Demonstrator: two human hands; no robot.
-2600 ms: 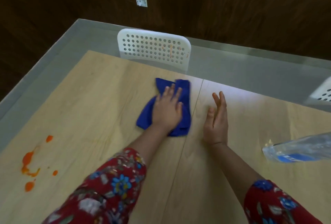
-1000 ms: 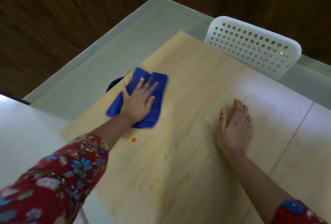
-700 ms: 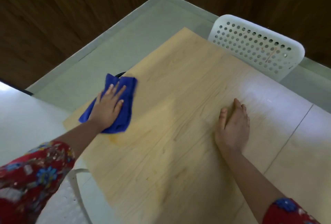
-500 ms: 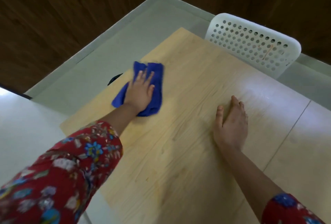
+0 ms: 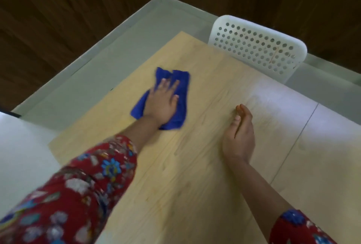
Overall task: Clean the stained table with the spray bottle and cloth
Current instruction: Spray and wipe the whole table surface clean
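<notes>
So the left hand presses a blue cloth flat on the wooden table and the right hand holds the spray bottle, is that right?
Not quite. In the head view the right hand holds nothing; no spray bottle is visible. The left hand does press the blue cloth on the wooden table.

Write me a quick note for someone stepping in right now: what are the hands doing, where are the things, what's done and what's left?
Left hand: flat, pressing the blue cloth on the wooden table.
Right hand: empty, fingers loosely curled, resting edge-on on the table, apart from the cloth.
Spray bottle: not in view.
Done: no orange stain shows on the visible tabletop.
Left: probably finish wiping, then check the parts outside the view.
</notes>
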